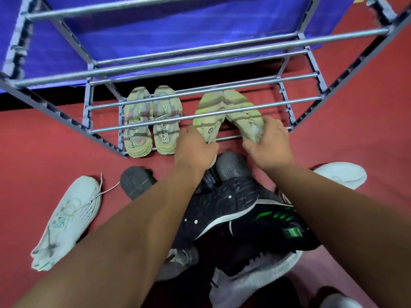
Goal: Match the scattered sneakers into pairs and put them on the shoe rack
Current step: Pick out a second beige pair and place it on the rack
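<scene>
1. At the far left, a white sneaker (66, 218) is seen lying on the red floor (367, 130), unpaired, with a grey-soled shoe (138, 182) just beside it.
2. On the lowest tier of the shoe rack (311, 98), towards its left, a beige pair (164, 121) is set side by side, toes pointing away from the person.
3. The left hand (195, 150) is curled round the heel of a lime-trimmed sneaker (210, 114); its fingertips are hidden under the shoe.
4. That sneaker's mate (243, 114) is gripped at the heel by the right hand (269, 145), fingers wrapped over the collar.
5. Both held sneakers are lying on the same lowest tier, right of the beige pair, under the upper bars. Their long axes run away from the hands into the rack; the toes touch and the heels splay apart at the front edge. Each hand is nearer its own shoe, so the heels are judged to need drawing together before release.
6. Beneath the forearms, black sneakers (222, 205) are piled, and another white sneaker (342, 174) is left at the far right.
</scene>
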`<state>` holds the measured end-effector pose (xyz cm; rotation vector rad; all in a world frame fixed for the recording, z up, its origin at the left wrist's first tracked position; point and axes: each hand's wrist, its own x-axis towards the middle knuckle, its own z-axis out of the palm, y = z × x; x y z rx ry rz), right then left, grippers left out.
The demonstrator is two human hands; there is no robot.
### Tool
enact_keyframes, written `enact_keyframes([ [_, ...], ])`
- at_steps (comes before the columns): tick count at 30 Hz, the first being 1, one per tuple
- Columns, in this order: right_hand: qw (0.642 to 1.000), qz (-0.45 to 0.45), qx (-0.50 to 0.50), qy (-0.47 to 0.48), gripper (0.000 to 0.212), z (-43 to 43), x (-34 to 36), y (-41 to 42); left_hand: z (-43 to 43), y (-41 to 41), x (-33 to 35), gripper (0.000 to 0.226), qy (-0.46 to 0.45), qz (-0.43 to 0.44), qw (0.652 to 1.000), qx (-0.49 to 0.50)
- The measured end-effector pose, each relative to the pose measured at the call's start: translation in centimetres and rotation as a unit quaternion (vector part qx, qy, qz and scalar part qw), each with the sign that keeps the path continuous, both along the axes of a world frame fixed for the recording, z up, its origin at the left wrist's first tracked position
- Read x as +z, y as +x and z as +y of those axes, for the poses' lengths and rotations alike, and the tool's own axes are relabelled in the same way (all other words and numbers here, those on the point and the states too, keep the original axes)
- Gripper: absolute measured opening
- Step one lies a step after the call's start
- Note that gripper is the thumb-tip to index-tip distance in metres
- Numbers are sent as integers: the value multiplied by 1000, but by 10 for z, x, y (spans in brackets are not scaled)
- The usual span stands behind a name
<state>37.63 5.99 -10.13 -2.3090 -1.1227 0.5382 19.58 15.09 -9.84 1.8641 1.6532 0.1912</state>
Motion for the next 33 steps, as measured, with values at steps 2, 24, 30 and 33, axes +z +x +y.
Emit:
enact_keyframes([
  [2,1000,-24,-17,-4,57,18,-11,5,11,9,-4,40,13,16,1000,10],
  [24,998,27,5,-52,74,56,-38,2,24,17,-42,101,21,53,998,-23],
  [30,997,18,1,-70,61,42,-29,-5,13,2,-39,96,17,29,998,-53],
  [33,995,9,21,-95,55,21,-18,-10,-1,-19,-31,66,40,11,996,-83],
])
